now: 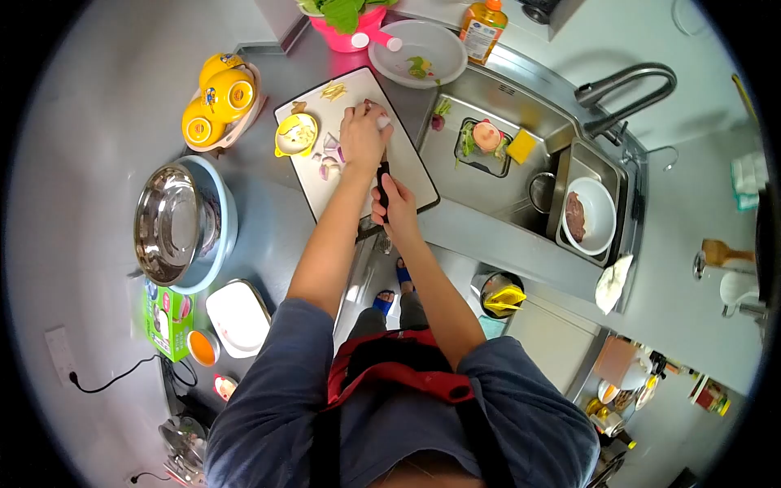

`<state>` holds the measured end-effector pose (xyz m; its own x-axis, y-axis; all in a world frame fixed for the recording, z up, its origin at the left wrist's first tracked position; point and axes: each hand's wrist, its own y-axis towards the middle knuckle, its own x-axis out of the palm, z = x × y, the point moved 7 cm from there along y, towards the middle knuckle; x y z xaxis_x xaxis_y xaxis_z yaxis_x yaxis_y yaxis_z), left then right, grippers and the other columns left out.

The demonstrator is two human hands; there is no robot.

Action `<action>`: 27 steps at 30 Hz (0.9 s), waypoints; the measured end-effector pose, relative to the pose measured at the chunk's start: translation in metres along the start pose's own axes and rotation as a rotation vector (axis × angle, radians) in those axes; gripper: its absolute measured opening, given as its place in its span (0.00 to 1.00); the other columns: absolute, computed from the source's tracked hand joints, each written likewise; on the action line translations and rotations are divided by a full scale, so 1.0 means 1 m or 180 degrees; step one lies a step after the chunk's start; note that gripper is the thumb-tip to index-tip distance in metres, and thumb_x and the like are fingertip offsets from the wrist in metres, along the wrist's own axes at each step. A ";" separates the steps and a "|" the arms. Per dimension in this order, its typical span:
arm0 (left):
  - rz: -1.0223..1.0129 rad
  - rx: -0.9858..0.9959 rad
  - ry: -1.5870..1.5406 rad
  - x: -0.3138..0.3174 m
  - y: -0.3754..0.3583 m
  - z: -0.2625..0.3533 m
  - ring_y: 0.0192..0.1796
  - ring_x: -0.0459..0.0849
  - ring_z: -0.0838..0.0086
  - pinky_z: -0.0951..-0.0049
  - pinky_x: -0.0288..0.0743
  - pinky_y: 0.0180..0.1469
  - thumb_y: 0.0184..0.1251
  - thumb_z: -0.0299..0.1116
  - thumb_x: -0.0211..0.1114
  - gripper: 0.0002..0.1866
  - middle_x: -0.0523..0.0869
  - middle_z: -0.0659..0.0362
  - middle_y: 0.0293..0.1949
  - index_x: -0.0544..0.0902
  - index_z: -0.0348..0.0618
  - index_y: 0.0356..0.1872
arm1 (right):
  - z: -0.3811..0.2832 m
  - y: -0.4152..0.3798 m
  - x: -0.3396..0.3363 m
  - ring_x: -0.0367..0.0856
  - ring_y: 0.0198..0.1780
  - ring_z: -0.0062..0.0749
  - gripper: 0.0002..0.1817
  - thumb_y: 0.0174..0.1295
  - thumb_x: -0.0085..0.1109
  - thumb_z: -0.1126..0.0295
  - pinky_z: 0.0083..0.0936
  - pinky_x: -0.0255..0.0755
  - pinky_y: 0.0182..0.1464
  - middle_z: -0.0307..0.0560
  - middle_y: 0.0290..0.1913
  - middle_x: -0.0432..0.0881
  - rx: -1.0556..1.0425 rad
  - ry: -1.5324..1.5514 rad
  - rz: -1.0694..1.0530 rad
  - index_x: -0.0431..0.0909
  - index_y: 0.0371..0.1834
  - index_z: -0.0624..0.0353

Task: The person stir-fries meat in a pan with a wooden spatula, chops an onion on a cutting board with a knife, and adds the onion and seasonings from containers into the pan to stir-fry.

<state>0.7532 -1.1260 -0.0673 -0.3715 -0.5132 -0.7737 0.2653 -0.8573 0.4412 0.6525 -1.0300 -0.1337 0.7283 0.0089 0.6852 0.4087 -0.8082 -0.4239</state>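
On the white cutting board (407, 180), my left hand (364, 137) is closed with curled fingers over a pale piece of onion (382, 122). My right hand (396, 203) grips a kitchen knife by its black handle (383, 189). The blade runs up beside my left fingers and is mostly hidden. Purple-and-white onion pieces (330, 153) lie left of my left hand. A small yellow bowl (282, 148) with chopped pale bits rests on the board's left side. Near the far edge is a little heap of yellowish strips (333, 90), perhaps ginger.
Right of the board is the sink (488, 191) with its faucet (626, 85), a sponge (521, 146) and a white bowl of meat (602, 220). A grey-white basin (419, 41) stands behind. To the left are yellow bowls (220, 98) and a steel bowl (167, 224) in a blue basin (230, 220).
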 end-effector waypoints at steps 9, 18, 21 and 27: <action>-0.0188 0.0117 0.0178 0.000 -0.012 0.001 0.45 0.75 0.61 0.64 0.72 0.47 0.45 0.35 0.67 0.12 0.79 0.60 0.39 0.81 0.49 0.35 | 0.013 -0.008 -0.002 0.61 0.17 0.15 0.12 0.68 0.49 0.61 0.15 0.54 0.15 0.38 0.26 0.70 -0.0041 0.0287 -0.0045 0.68 0.39 0.59; -0.0148 0.0227 0.0204 -0.002 -0.008 0.006 0.46 0.74 0.65 0.66 0.73 0.48 0.43 0.34 0.69 0.14 0.78 0.61 0.39 0.82 0.51 0.36 | 0.008 -0.009 0.009 0.61 0.17 0.15 0.12 0.67 0.50 0.60 0.16 0.54 0.15 0.38 0.25 0.69 -0.0112 0.0325 -0.0069 0.68 0.36 0.57; -0.0249 0.0114 0.0134 0.005 -0.006 -0.001 0.46 0.74 0.65 0.66 0.73 0.49 0.43 0.34 0.68 0.14 0.78 0.61 0.39 0.82 0.50 0.36 | 0.010 -0.008 0.005 0.61 0.17 0.14 0.12 0.68 0.50 0.60 0.15 0.54 0.14 0.38 0.26 0.70 -0.0096 0.0334 -0.0075 0.68 0.35 0.57; -0.0221 0.0101 0.0118 -0.015 -0.009 0.015 0.46 0.74 0.65 0.66 0.74 0.47 0.44 0.33 0.69 0.14 0.78 0.61 0.39 0.82 0.50 0.36 | 0.006 -0.021 0.012 0.61 0.17 0.15 0.12 0.68 0.49 0.60 0.16 0.56 0.16 0.37 0.25 0.69 -0.0148 0.0308 -0.0102 0.67 0.35 0.57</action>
<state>0.7427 -1.1116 -0.0526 -0.3547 -0.4512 -0.8189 0.2117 -0.8919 0.3997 0.6554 -1.0092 -0.1201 0.6579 -0.0198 0.7529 0.4034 -0.8349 -0.3744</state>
